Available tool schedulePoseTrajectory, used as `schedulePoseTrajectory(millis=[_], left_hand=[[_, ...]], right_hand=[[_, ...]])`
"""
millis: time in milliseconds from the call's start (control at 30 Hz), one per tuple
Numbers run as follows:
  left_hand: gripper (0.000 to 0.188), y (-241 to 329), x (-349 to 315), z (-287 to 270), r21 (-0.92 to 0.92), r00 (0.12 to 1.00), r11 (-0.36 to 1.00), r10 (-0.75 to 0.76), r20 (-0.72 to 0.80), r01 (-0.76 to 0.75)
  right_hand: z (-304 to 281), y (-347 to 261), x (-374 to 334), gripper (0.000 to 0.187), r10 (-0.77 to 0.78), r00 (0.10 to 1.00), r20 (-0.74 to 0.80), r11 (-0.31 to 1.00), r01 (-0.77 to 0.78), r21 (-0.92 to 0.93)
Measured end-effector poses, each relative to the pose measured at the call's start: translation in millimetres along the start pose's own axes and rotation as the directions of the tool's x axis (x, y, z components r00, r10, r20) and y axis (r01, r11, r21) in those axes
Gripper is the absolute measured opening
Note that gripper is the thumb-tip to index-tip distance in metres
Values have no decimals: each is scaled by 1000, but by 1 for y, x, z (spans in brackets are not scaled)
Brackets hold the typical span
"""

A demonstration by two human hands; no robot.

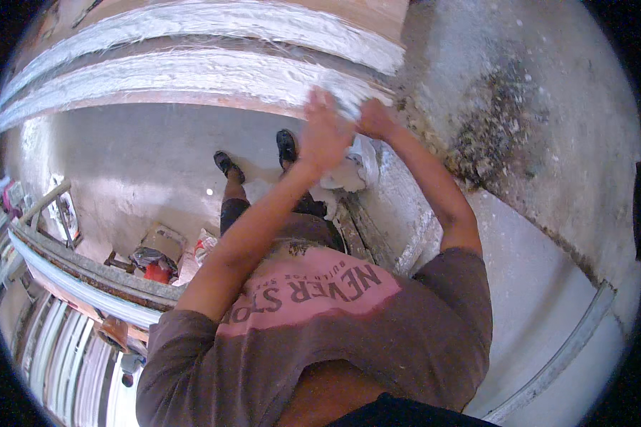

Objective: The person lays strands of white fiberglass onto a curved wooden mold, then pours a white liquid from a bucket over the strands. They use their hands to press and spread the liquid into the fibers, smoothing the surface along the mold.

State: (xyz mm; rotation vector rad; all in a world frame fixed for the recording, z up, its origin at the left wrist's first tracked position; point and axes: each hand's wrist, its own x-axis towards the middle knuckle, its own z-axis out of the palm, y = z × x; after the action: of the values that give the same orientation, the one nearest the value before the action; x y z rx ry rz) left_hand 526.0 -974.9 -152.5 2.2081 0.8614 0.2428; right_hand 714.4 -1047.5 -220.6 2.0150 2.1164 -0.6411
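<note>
Two long strips coated in white, stringy material cross the bench at the top; the nearer strip [192, 75] lies closer to me. At its right end my left hand [325, 132] is smeared by motion, fingers toward the strip, their hold unclear. Just to the right, my right hand [377, 119] is closed in a fist. A pale, blurred tuft of white fibre [347, 99] shows between the hands and seems to run into the right fist. White sheeting [365, 158] hangs below the hands.
Dark, crumbly debris [495, 121] is spread over the surface at the right. A large pale board [527, 277] lies below it. Behind me at lower left are a rail frame [85, 252], long white mouldings [64, 356] and a cardboard box [162, 242] near a red bag.
</note>
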Motion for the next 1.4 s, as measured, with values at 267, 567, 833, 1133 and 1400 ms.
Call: schedulePoseTrajectory(millis=[267, 567, 833, 1133, 1400], left_hand=[[83, -56, 24, -32, 284, 983, 957, 0, -182, 53], [80, -70, 3, -52, 30, 954, 987, -142, -265, 156], [75, -161, 7, -152, -342, 646, 883, -468, -603, 320], [56, -267, 13, -210, -313, 501, 910, -411, -762, 270], [69, -260, -23, -170, -188, 641, 922, -373, -671, 340]], right_hand=[[-53, 9, 5, 18, -247, 969, 12, 949, 244, -197], [-2, 16, -5, 21, -55, 998, 30, 996, 57, -72], [-88, -154, 229, 16, -64, 985, -161, 974, 96, 203], [-117, -278, 472, 17, -754, 517, -405, 653, 663, -367], [-104, -165, 252, 20, -552, 834, 11, 779, 521, -348]])
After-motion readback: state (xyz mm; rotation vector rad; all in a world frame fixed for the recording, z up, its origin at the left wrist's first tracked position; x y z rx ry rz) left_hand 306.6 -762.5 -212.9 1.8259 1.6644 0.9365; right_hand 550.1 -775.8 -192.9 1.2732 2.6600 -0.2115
